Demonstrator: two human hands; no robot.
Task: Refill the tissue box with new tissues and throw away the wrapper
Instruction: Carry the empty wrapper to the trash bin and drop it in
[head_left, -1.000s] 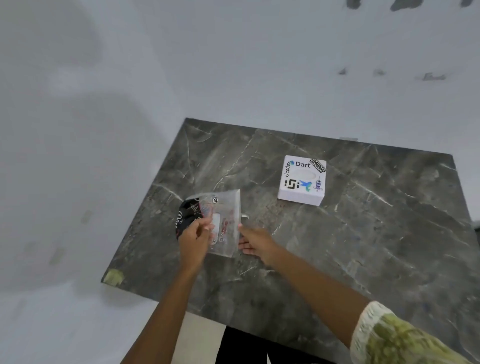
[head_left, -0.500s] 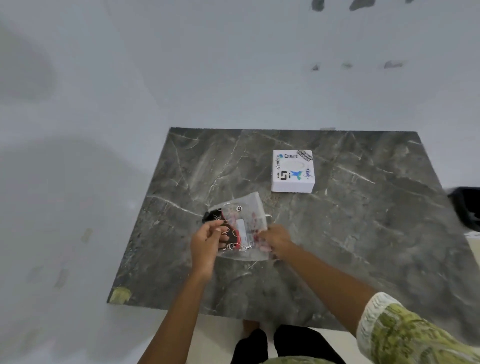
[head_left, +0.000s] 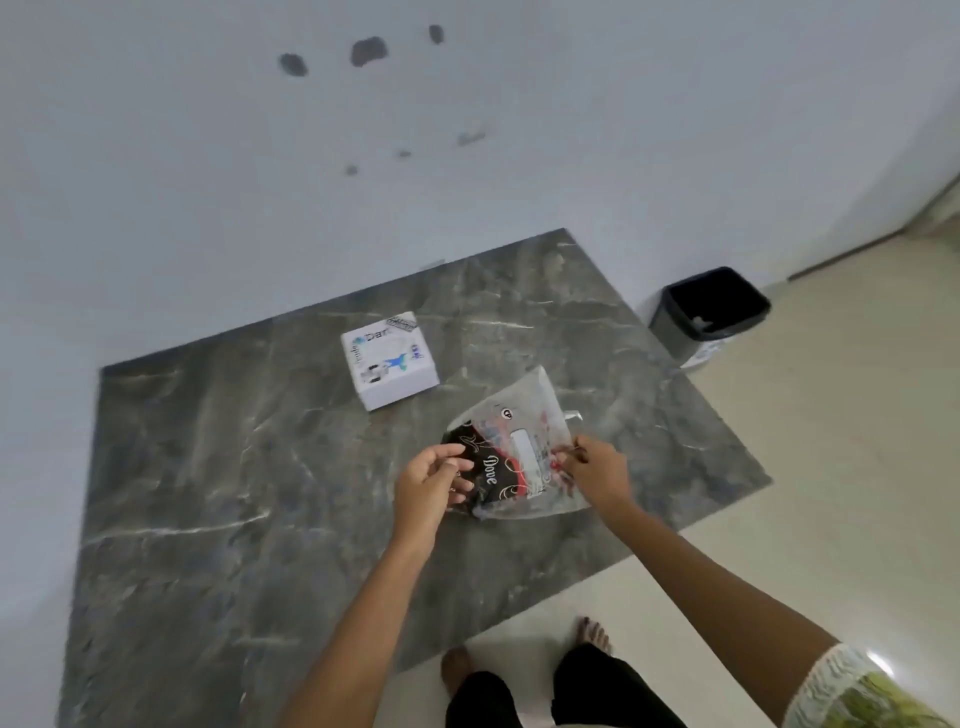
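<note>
A clear plastic wrapper (head_left: 524, 447) with black and red print reading "Dove" is held above the dark marble table (head_left: 218, 467). My left hand (head_left: 431, 480) pinches its black left end. My right hand (head_left: 597, 470) grips its right edge. The wrapper looks flat and mostly see-through; I cannot tell what is inside. A white square tissue box (head_left: 389, 361) with stickers on its top sits on the table behind the wrapper, apart from both hands.
A black waste bin (head_left: 706, 317) stands on the pale floor past the table's right corner, by the white wall. My bare feet (head_left: 592, 634) and dark trouser legs are at the table's near edge.
The view has swung to the right, bringing the bin into sight. Both hands still hold the wrapper, now carried rightward and nearer the table's right side.
</note>
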